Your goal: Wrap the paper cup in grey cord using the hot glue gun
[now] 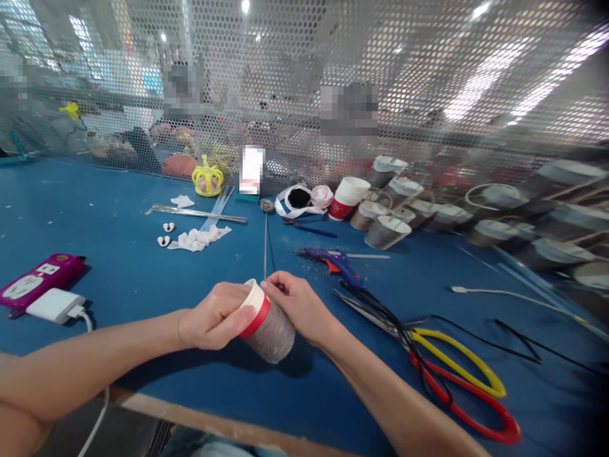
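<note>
My left hand (221,317) is closed on the rim of a paper cup (272,333), its fingers inside the mouth and the thumb outside. Grey yarn wraps most of the cup's side, and a red and white band shows near the rim. The cup tilts over the near part of the table. At its far right side my right hand (295,304) pinches the grey yarn (265,247) close to the rim. That strand runs away over the table to a small ball of grey yarn (267,205).
A glue gun (333,259) and large scissors (428,355) with a black cord lie right. Behind stand stacked paper cups (349,193) and several yarn-wrapped cups (387,233) against a perforated screen. A purple power strip (42,279) with a white charger (56,305) lies left.
</note>
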Available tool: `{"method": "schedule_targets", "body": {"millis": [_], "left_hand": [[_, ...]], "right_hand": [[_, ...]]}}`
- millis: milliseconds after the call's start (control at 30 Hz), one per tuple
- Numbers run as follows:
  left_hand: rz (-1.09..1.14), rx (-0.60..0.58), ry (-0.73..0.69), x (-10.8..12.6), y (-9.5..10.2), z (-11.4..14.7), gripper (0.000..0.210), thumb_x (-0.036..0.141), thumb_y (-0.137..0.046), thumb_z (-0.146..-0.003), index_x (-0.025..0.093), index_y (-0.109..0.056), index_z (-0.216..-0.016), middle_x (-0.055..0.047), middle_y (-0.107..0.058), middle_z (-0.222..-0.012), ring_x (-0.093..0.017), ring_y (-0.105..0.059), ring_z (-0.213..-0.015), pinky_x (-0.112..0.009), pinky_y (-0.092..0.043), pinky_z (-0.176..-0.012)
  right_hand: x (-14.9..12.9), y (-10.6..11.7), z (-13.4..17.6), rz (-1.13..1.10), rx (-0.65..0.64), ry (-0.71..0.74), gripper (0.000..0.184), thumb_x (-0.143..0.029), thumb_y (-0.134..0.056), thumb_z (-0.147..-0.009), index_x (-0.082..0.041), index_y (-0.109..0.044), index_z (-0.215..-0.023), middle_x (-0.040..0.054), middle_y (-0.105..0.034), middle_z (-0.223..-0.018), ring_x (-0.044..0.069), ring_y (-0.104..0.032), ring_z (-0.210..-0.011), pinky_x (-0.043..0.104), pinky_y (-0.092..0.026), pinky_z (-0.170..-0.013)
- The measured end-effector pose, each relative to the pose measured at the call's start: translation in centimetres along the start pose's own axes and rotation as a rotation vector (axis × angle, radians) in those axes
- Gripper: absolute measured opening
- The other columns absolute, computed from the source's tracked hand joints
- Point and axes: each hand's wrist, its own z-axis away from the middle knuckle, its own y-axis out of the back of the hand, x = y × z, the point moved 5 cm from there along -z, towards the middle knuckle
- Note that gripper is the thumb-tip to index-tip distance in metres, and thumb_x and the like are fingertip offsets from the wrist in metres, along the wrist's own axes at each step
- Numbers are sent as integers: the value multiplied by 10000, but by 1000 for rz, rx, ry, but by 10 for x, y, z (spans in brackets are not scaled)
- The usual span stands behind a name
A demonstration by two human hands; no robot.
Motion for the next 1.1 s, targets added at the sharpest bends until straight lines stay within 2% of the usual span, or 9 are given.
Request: {"method": "schedule_targets", "body": {"millis": [133, 233, 333, 433, 567, 633, 733, 900, 1100], "left_hand": [[-88, 14, -72, 1, 2, -2, 283, 148, -257, -835, 176, -283, -555, 5, -391, -504, -104, -345, -515, -255, -371, -556], [-175, 22, -78, -5, 6, -3, 251, 153, -276, -841, 161, -389, -617, -35, -489, -603, -126, -434, -620, -301, -423, -680], [-190, 6, -1, -14, 8, -4, 247, 178, -281, -856, 133, -488, -729, -91, -565, -760, -160, -487, -781, -357, -405, -819], [-58, -8, 224, -28, 9, -2, 298, 272, -301, -865, 109, -538, -788, -98, -575, -825, -171, -496, -829, -336, -400, -822], [292, 104, 762, -57, 6, 11, 422, 449, -336, -828, 88, -539, -747, -30, -523, -651, -106, -452, -577, -226, -390, -551], [407, 143, 894, -63, 3, 16, 455, 493, -360, -799, 82, -530, -700, 0, -471, -570, -81, -389, -504, -202, -331, -487], [422, 153, 898, -64, 0, 16, 436, 482, -400, -782, 83, -518, -651, 17, -432, -554, -70, -353, -515, -194, -296, -497], [371, 67, 808, -55, -8, 11, 391, 454, -460, -761, 97, -491, -606, 43, -347, -534, -60, -281, -523, -187, -246, -492], [314, 122, 812, -55, -10, 10, 433, 452, -458, -744, 123, -379, -474, 55, -275, -484, -49, -228, -481, -185, -205, -452]], "right_hand": [[2, 3, -1, -98, -27, -17, 310, -424, -444, -796, -160, -574, -700, 2, -574, -643, 117, -508, -583, 247, -408, -556], [4, 7, -1, -310, -177, -61, 478, -515, -312, -830, -156, -623, -785, 44, -635, -702, 149, -576, -643, 295, -453, -625], [3, 11, -1, -386, -321, -64, 426, -511, -393, -806, -171, -610, -945, 52, -657, -819, 165, -603, -743, 316, -465, -686], [4, 17, -3, -240, -245, 2, 394, -447, -523, -757, -179, -560, -1044, 56, -641, -946, 170, -592, -834, 306, -464, -722], [4, 16, -4, 53, -134, 93, 481, -432, -562, -727, -154, -494, -1113, 96, -609, -1013, 194, -589, -842, 348, -473, -733], [3, 11, -3, 124, -142, 123, 504, -437, -552, -731, -140, -479, -1132, 116, -592, -1058, 204, -581, -878, 362, -464, -769], [-2, 6, 0, 121, -181, 185, 517, -484, -437, -790, -126, -475, -1162, 139, -544, -1161, 212, -523, -1028, 374, -397, -888], [-14, 4, 8, 103, -186, 294, 619, -561, -192, -839, -141, -452, -1212, 126, -453, -1278, 202, -401, -1174, 400, -279, -996], [-18, -2, 12, 154, -163, 402, 618, -530, -144, -860, -124, -471, -1192, 129, -467, -1265, 189, -400, -1178, 377, -298, -989]]}}
